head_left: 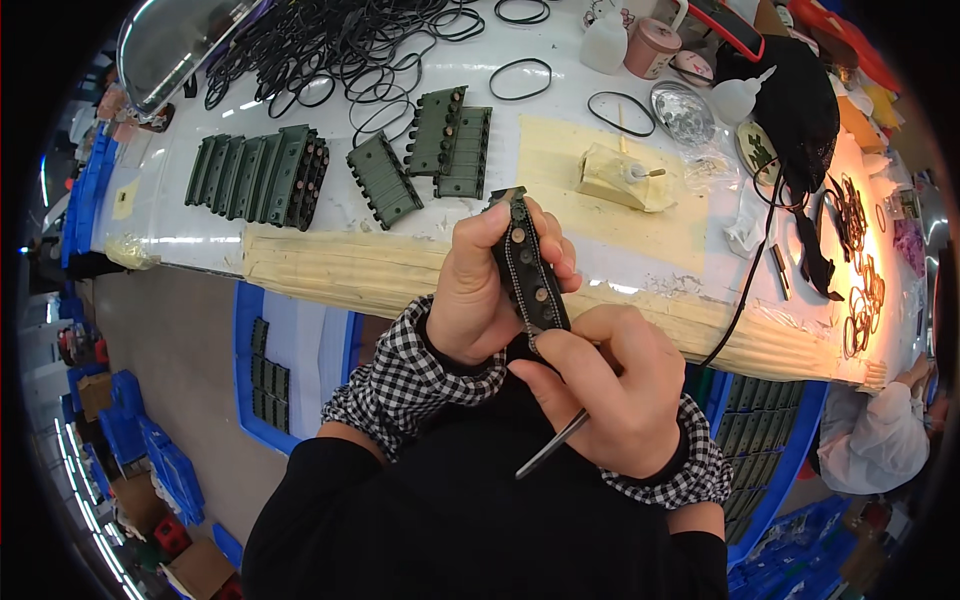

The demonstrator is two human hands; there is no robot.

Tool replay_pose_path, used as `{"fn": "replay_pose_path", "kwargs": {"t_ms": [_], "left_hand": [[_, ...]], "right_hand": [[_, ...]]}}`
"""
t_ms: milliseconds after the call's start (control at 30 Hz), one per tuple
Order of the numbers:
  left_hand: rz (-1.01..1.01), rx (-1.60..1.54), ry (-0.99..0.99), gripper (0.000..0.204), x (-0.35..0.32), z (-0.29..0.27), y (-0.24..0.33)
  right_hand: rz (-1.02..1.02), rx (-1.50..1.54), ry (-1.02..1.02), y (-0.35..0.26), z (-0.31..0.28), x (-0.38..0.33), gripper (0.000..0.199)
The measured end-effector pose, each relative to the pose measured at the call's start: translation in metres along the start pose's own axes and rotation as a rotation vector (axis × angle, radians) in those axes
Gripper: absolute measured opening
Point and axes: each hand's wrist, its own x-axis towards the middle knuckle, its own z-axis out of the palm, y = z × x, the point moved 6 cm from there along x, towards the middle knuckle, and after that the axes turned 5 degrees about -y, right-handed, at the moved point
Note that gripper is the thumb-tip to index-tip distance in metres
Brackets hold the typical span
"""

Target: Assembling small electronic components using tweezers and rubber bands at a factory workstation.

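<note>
My left hand (480,285) grips a dark green, long toy-like part (522,260) with brown round wheels along its side and a beaded-looking edge. Closed close against the lower end of that part, my right hand (625,390) has a slim metal tool (552,445) sticking out below its palm; the tool's tip is hidden by the fingers. Beyond my hands on the table, a row of similar green ribbed parts (250,178) stands at the left. A single one (384,180) lies nearer the middle, beside two overlapping ones (462,150).
Black rubber loops (330,50) are heaped at the back. A small wrapped block (625,178) with a thin stick sits on tan paper. A black cable (745,290) hangs over the taped table edge (350,262). Blue trays (245,370) holding green parts are below. Another person (880,440) is at right.
</note>
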Motion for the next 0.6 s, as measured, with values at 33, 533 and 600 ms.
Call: {"fn": "replay_pose_path", "kwargs": {"t_ms": [33, 533, 600], "left_hand": [[0.002, 0.001, 0.031, 0.035, -0.001, -0.001, 0.0], [-0.124, -0.11, 0.107, 0.033, -0.002, -0.002, -0.01], [-0.092, -0.104, 0.118, 0.033, -0.002, -0.005, -0.007]], "right_hand": [[-0.02, -0.009, 0.022, 0.002, 0.0, -0.002, 0.025], [-0.337, -0.056, -0.132, 0.011, -0.012, 0.006, 0.025], [-0.31, -0.02, -0.158, 0.018, -0.008, 0.007, 0.025]]}}
